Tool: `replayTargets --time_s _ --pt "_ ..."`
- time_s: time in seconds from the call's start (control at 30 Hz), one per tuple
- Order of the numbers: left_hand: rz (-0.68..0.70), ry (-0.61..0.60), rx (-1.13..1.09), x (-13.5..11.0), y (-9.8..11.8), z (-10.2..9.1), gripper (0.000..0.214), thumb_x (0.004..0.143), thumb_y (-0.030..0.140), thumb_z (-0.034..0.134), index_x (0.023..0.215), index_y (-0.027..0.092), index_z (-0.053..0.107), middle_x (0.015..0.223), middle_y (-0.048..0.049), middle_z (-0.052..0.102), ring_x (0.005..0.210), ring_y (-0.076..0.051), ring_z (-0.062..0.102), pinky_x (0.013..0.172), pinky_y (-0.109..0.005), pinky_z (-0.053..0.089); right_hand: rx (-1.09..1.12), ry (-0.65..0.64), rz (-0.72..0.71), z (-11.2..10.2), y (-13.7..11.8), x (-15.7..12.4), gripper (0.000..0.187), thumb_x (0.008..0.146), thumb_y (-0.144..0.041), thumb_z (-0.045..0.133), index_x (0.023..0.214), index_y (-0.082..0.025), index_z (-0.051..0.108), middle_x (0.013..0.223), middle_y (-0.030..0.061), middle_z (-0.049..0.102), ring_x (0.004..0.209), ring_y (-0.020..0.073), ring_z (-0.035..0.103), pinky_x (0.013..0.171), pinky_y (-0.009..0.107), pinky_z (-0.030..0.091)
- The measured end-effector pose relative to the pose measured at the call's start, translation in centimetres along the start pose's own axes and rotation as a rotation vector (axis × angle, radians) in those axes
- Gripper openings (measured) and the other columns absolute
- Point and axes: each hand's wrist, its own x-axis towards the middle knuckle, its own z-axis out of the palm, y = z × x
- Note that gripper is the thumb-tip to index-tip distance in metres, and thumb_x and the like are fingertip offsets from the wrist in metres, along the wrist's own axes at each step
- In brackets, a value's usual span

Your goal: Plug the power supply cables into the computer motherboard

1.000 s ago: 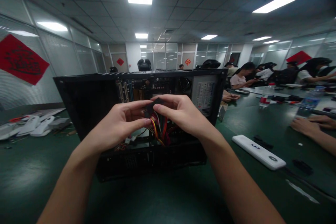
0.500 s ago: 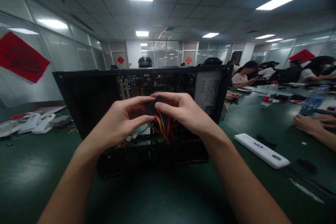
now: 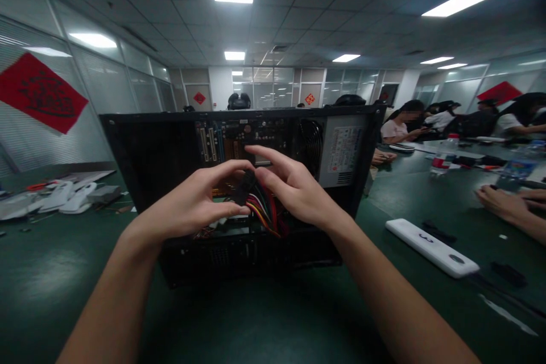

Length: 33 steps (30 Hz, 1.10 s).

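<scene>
At the centre of the frame, in front of the open computer case (image 3: 145, 153), a small black connector (image 3: 244, 188) sits on the end of a bundle of red, yellow and black wires (image 3: 264, 211). By the look of it the plug is light and rigid, while the wires behind it are springy and will tug back toward the case; the hard plastic body is the place to grip, not the wires (pulling on those could strain the crimped ends). The left hand (image 3: 191, 207) pinches the connector, thumb below and forefinger curled over the top. The right hand (image 3: 294, 187) has its fingers (image 3: 267, 156) spread fairly wide, resting against the wire bundle just beside the plug. The case stands on the dark green bench (image 3: 273, 318).
</scene>
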Motion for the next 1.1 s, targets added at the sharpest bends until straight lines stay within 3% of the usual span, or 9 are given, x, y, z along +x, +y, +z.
replayTargets --time_s 0.1,0.17,0.27,0.37,0.43,0.53,0.77,0.97,1.1 --pt "-0.019 -0.006 -0.004 -0.1 -0.9 -0.3 0.068 0.078 0.043 0.077 0.139 0.027 0.053 0.139 -0.0074 0.06 0.122 -0.028 0.06 0.107 -0.04 0.049 -0.375 0.142 -0.286 0.4 1.7 -1.1 0.04 0.102 -0.021 0.04 0.14 -0.024 0.053 0.122 0.0091 0.064 0.114 0.02 0.061 0.099 0.038 0.052" --pt "-0.037 -0.012 -0.03 0.0 -1.5 -0.2 0.067 0.079 0.042 0.075 0.14 0.027 0.052 0.141 -0.0069 0.059 0.125 -0.028 0.059 0.107 -0.038 0.049 -0.58 0.126 -0.477 0.8 2.8 -1.9 0.039 0.1 -0.019 0.046 0.136 -0.029 0.058 0.131 0.008 0.06 0.125 0.0214 0.054 0.107 0.041 0.048" --pt "-0.039 -0.09 -0.056 0.6 -1.9 0.8 0.061 0.083 0.036 0.07 0.141 0.025 0.052 0.144 -0.0067 0.057 0.127 -0.026 0.057 0.109 -0.038 0.046 -0.728 0.018 -0.638 1.1 3.7 -2.6 0.035 0.097 -0.02 0.055 0.129 -0.034 0.063 0.127 0.0058 0.063 0.124 0.022 0.055 0.105 0.041 0.05" --pt "-0.011 -0.181 -0.105 1.4 -2.2 2.0 0.059 0.085 0.034 0.067 0.141 0.024 0.052 0.145 -0.0066 0.056 0.13 -0.025 0.055 0.112 -0.038 0.043 -0.727 -0.029 -0.682 1.3 4.0 -2.6 0.03 0.097 -0.019 0.054 0.123 -0.028 0.066 0.117 0.0077 0.067 0.115 0.0218 0.06 0.098 0.041 0.055" --pt "0.004 -0.175 -0.103 1.8 -2.3 2.6 0.058 0.086 0.035 0.067 0.141 0.024 0.053 0.145 -0.0064 0.056 0.131 -0.025 0.055 0.114 -0.039 0.041 -0.691 -0.015 -0.689 1.2 4.2 -2.4 0.029 0.098 -0.017 0.053 0.122 -0.022 0.067 0.112 0.0101 0.068 0.111 0.0224 0.062 0.096 0.041 0.056" --pt "0.011 -0.053 -0.046 2.3 -2.7 3.0 0.058 0.085 0.038 0.069 0.139 0.023 0.054 0.143 -0.0067 0.058 0.131 -0.025 0.054 0.116 -0.041 0.04 -0.659 0.037 -0.642 1.1 4.8 -2.2 0.029 0.098 -0.016 0.051 0.122 -0.015 0.067 0.109 0.014 0.069 0.107 0.0238 0.063 0.092 0.04 0.057" --pt "0.171 0.178 0.252 2.8 -3.0 3.7 0.037 0.088 0.035 0.066 0.122 0.02 0.064 0.122 -0.0072 0.069 0.113 -0.023 0.065 0.104 -0.038 0.05 -0.667 0.127 -0.409 1.3 5.8 -2.1 0.023 0.098 -0.015 0.051 0.113 -0.014 0.069 0.113 0.0144 0.068 0.109 0.0242 0.063 0.093 0.04 0.056" --pt "0.27 0.219 0.422 3.0 -4.1 4.6 0.041 0.092 0.021 0.06 0.133 0.024 0.059 0.127 -0.0054 0.068 0.115 -0.022 0.065 0.104 -0.037 0.051 -0.668 0.047 -0.309 1.2 5.9 -2.0 0.018 0.097 -0.012 0.052 0.109 -0.015 0.066 0.113 0.0122 0.068 0.11 0.0238 0.062 0.095 0.039 0.054" --pt "0.239 0.233 0.428 2.9 -4.5 4.6 0.031 0.092 0.024 0.06 0.122 0.022 0.066 0.116 -0.0046 0.073 0.106 -0.022 0.069 0.097 -0.035 0.054 -0.625 -0.012 -0.269 1.0 6.2 -1.9 0.019 0.095 -0.009 0.052 0.111 -0.014 0.063 0.113 0.0127 0.066 0.108 0.0235 0.061 0.094 0.04 0.052"
